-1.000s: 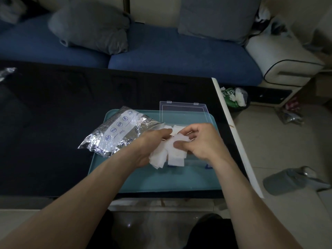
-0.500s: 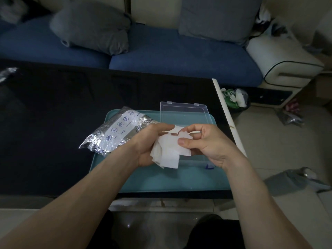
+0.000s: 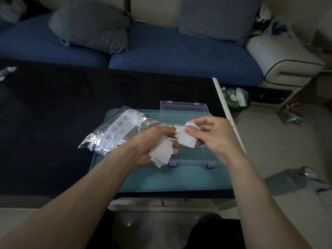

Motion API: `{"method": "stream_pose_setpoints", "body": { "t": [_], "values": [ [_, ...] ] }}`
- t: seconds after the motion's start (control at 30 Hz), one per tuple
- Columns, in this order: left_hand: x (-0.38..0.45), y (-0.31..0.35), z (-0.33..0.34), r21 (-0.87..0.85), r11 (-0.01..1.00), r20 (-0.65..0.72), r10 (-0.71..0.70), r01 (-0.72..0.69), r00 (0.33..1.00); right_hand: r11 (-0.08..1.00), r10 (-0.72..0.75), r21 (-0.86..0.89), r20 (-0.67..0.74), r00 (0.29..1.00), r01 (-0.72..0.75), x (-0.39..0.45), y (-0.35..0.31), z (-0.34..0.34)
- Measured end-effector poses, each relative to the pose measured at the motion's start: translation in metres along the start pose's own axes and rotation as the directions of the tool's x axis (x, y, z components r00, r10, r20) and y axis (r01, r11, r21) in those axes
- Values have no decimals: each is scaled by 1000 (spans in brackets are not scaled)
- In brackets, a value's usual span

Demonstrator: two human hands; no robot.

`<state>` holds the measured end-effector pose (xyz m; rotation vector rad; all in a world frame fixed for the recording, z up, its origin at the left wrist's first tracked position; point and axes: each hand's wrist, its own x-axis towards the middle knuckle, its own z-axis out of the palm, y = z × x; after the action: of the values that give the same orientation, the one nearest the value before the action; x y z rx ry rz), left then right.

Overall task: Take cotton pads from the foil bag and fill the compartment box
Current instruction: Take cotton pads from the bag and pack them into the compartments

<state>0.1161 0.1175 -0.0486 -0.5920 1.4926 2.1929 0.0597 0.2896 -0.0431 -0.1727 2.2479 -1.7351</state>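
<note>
Both hands meet at the centre of the frame, right above the compartment box (image 3: 190,155). The left hand (image 3: 152,144) cradles a loose stack of cotton pads (image 3: 161,154), its fingers (image 3: 169,131) curled around the bundle, the pads fanning out below the palm. The right hand (image 3: 213,135), just to the right, pinches a single cotton pad (image 3: 186,140) between thumb and fingers, clamped on it, the pad touching the stack's upper edge.

The compartment box is clear plastic with blue latches on its near edge, sitting on the teal tray (image 3: 179,178) in the lower middle of the frame. Its transparent lid (image 3: 183,109) is open and stands up behind the hands. Whether any pads lie inside already, I cannot tell; the hands cover most of it.

Left of centre, the foil bag (image 3: 116,133) lies crumpled, partly on the tray's left rim and partly on the dark bench (image 3: 53,123), its white label strip with blue icons facing up. Its mouth points toward the left hand.

Across the top of the frame runs a blue sofa (image 3: 179,58) with two grey cushions (image 3: 91,24). At the right, on the floor beside the bench edge, stands a small bin (image 3: 235,97) with white and green scraps.
</note>
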Motion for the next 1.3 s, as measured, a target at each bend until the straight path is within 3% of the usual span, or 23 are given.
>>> {"method": "stream_pose_setpoints", "body": {
  "t": [0.1, 0.17, 0.3, 0.4, 0.47, 0.53, 0.63, 0.7, 0.97, 1.07, 1.3],
  "values": [
    [3, -1, -1, 2, 1000, 5, 5, -5, 1000, 977, 54, 204, 59, 997, -65, -3, -5, 0],
    [5, -2, -1, -17, 1000, 3, 10, -10, 1000, 965, 76, 246, 89, 993, -96, -6, -6, 7],
    [5, -3, 0, -114, 993, 14, -7, 9, 1000, 994, -21, 110, 101, 995, 10, -14, -1, 36],
    [4, -2, 0, -104, 995, -7, 10, -11, 1000, 954, -243, -171, 42, 969, 246, -12, 6, 49],
    [4, -2, -2, -74, 997, -22, 12, -14, 1000, 891, -311, -329, 58, 948, 313, -9, 4, 50],
    [4, -2, -5, -64, 998, -30, -9, 7, 1000, 894, -261, -333, 159, 952, 300, -10, -1, 44],
    [7, -1, -8, -181, 981, -23, -72, 66, 997, 903, -81, -360, 393, 916, 234, -15, -5, 34],
    [7, 0, -6, -240, 966, 29, -92, 96, 995, 887, -45, -393, 449, 892, 242, -18, -2, 34],
    [2, -1, -6, -105, 993, 249, 73, -48, 966, 899, -142, -326, 414, 899, 292, -12, 3, 26],
    [2, -3, -5, -111, 994, 253, 49, -22, 966, 890, -111, -363, 418, 902, 278, -14, 3, 26],
    [5, -9, 0, -110, 993, 256, 70, -43, 964, 836, -200, -417, 375, 905, 357, -16, -3, 27]
  ]
}}
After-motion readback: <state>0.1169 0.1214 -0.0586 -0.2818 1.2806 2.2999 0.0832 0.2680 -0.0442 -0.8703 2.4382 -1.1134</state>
